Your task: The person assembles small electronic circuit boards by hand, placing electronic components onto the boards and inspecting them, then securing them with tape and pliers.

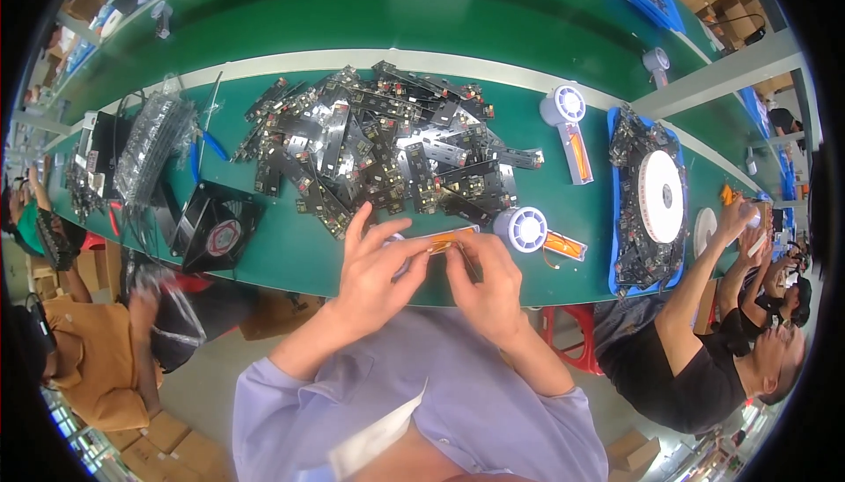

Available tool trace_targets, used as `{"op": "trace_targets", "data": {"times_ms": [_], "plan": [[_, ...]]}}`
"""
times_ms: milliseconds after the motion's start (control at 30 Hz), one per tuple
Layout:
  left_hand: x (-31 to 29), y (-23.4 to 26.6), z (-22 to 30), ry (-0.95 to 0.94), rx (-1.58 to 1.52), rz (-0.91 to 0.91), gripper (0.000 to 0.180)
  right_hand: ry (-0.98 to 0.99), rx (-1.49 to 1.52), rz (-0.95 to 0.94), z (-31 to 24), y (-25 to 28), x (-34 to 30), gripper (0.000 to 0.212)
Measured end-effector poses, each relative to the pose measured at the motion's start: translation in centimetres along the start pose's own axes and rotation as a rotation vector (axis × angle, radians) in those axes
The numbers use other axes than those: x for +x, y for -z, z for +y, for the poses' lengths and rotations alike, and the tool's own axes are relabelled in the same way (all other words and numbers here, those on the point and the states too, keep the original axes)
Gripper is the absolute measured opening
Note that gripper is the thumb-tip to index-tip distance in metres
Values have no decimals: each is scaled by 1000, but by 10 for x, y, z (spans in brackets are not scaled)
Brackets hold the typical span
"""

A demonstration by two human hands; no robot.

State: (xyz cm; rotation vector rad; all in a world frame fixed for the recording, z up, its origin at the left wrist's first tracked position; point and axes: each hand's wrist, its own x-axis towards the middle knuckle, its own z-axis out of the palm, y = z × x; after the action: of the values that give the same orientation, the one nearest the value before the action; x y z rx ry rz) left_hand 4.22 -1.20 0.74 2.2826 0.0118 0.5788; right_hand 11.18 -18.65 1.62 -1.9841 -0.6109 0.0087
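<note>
Near the front edge of the table, my left hand and my right hand hold a small handheld fan between them. Its opened handle shows an orange part inside, while the left fingers cover most of the rest. My left thumb and fingertips pinch its near side; my right fingertips press at the other end. Just right of my hands lies another lavender handheld fan, its open handle showing orange. Beyond my fingers is a heap of dark circuit boards on metal strips.
A third fan lies farther back. To the right, a blue tray holds more boards and a white reel. On the left are a black cooling fan, blue-handled pliers and bagged parts. Other people sit on both sides.
</note>
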Motion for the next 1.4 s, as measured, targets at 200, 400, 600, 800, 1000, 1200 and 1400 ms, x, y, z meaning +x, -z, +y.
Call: {"op": "trace_targets", "data": {"times_ms": [200, 400, 600, 800, 1000, 1200, 1400], "plan": [[4, -2, 4, -30, 118, -12, 21, 49, 21, -3, 3, -1, -1, 20], [2, -6, 1, -112, 213, -8, 24, 87, 1, -10, 1, -2, -1, 22], [2, -10, -3, -183, 275, -6, 27, 168, -22, -30, 3, -6, 0, 25], [1, -10, -4, -219, 264, 11, 23, 155, -63, 4, 1, -8, -1, 26], [0, -13, -2, -234, 292, 53, 25, 258, -137, 55, -1, -10, 0, 31], [0, -17, 2, -205, 305, 94, 25, 337, -200, 84, 1, -11, 2, 34], [0, -13, -1, -148, 185, 88, 23, 307, -167, 71, 2, -11, 2, 34]]}}
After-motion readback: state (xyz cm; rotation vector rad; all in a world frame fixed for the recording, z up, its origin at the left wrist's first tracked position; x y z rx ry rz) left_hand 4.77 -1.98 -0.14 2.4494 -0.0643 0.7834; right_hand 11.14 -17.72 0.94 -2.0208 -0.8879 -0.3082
